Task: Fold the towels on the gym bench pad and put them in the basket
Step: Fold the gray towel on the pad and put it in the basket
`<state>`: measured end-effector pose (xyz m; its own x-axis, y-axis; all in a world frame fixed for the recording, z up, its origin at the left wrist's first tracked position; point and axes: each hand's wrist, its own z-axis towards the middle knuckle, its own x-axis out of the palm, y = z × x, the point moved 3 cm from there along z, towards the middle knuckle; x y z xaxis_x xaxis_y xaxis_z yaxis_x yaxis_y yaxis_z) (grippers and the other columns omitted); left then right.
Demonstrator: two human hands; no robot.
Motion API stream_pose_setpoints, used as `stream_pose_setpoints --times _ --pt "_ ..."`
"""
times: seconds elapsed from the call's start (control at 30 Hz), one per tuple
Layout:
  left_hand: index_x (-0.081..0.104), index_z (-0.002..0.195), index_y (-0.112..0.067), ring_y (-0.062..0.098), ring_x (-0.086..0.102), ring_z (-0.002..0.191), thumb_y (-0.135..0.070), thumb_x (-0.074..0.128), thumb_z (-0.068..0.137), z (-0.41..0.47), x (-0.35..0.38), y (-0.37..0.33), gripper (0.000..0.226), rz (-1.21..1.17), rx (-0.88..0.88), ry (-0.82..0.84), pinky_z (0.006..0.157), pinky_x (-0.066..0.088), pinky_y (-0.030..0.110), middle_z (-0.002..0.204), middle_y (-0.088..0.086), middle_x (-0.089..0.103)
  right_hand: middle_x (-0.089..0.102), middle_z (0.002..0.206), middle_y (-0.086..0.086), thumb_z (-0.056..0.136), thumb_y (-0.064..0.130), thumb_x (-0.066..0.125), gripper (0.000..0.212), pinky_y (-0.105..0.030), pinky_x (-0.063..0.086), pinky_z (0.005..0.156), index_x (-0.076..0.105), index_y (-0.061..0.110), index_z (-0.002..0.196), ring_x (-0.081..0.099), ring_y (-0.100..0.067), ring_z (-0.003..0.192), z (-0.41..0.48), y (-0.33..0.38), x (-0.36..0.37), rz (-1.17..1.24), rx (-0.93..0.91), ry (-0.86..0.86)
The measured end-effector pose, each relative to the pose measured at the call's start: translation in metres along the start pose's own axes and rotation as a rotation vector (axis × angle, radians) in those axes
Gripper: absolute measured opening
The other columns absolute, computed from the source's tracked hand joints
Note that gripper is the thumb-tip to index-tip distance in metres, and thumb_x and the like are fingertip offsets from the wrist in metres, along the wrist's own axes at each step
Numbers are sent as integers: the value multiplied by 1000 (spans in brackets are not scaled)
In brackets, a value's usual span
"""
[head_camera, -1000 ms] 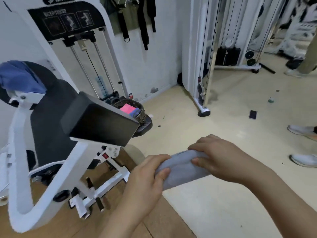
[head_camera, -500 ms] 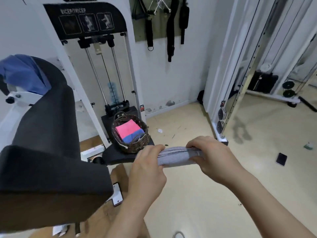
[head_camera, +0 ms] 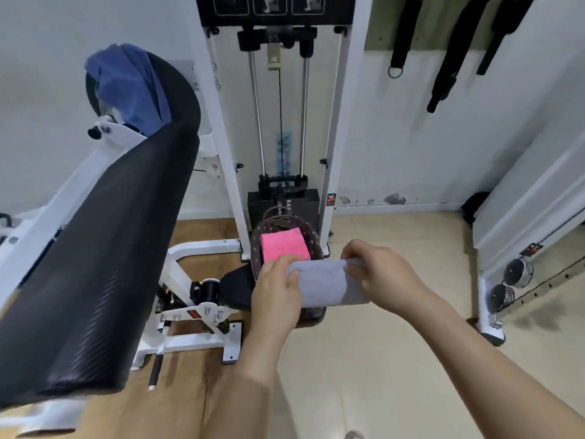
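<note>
A folded grey towel [head_camera: 326,282] hangs between my two hands, just above the near rim of the basket. My left hand [head_camera: 276,291] grips its left end and my right hand [head_camera: 378,274] grips its right end. The dark wicker basket [head_camera: 311,239] sits on the machine's black seat [head_camera: 235,288] and holds a folded pink towel [head_camera: 284,244]. A blue towel [head_camera: 131,87] is draped over the far upper end of the long black bench pad [head_camera: 104,255] on the left.
A white weight-stack machine [head_camera: 278,122] rises right behind the basket. Its white frame and bolts [head_camera: 196,315] lie below the pad. Black straps [head_camera: 443,58] hang on the wall at right, and another white rack [head_camera: 522,248] stands at the right edge.
I have turned toward the machine and carried the grey towel forward. It has gone from right of the basket to directly over the basket's near side.
</note>
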<state>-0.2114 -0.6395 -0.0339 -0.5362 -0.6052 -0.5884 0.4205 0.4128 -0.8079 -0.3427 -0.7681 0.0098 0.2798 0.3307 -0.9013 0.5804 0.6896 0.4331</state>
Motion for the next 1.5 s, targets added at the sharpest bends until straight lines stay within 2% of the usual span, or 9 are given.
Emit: stream_pose_setpoints --times 0.27,0.47,0.63,0.8,0.93,1.07,1.3,1.37,1.5 --pt "58 97 -25 7 54 85 -12 60 91 124 28 49 15 -115 -195 -101 67 40 16 91 -12 59 63 93 3 86 18 63 11 -35 46 72 55 24 90 57 -21 88 147 -43 55 157 -110 39" --pt "61 89 -23 18 57 88 -10 61 88 205 67 107 13 -85 -456 -87 74 46 31 87 -11 60 57 90 1 84 8 58 13 -37 46 70 59 20 87 58 -26 81 250 -75 121 184 -173 181" --pt "61 91 -22 18 57 90 -10 62 87 253 91 153 12 -35 -568 -98 72 40 26 87 -6 62 56 100 -4 84 4 53 21 -35 47 72 64 15 98 60 -31 86 308 -87 182 120 -191 302" --pt "57 101 -15 22 58 81 -11 62 88 284 121 187 14 160 -484 -43 70 44 32 87 4 63 53 110 -13 85 4 50 34 -38 45 66 60 13 115 63 -40 81 332 -92 222 -75 -157 345" --pt "52 102 -12 27 58 84 -10 56 90 294 138 204 14 318 -313 22 67 45 38 92 7 61 61 87 -18 60 -5 69 38 -38 50 50 69 4 97 63 -39 63 328 -99 242 -212 -165 262" --pt "50 113 -12 34 61 81 -7 52 90 298 150 214 23 514 -249 152 64 51 42 112 11 54 61 93 -11 70 6 54 18 -38 50 66 68 9 81 57 -34 89 326 -93 247 -264 -243 198" --pt "67 80 -7 33 52 86 -3 69 65 303 151 201 15 799 68 118 60 48 38 98 14 62 52 121 -6 93 31 54 33 -37 50 86 59 18 124 56 -30 109 320 -95 266 -99 -132 477" --pt "70 91 -10 30 58 81 -21 78 72 296 155 204 23 734 17 208 55 50 35 93 10 62 54 127 -6 95 29 52 36 -36 48 90 58 18 130 57 -29 112 322 -98 264 -6 -119 460" --pt "52 132 -18 31 54 102 -37 59 91 278 160 213 46 603 -178 312 76 49 40 123 9 52 51 136 -7 98 18 45 38 -34 41 104 58 17 133 48 -24 128 323 -104 267 136 -33 531"
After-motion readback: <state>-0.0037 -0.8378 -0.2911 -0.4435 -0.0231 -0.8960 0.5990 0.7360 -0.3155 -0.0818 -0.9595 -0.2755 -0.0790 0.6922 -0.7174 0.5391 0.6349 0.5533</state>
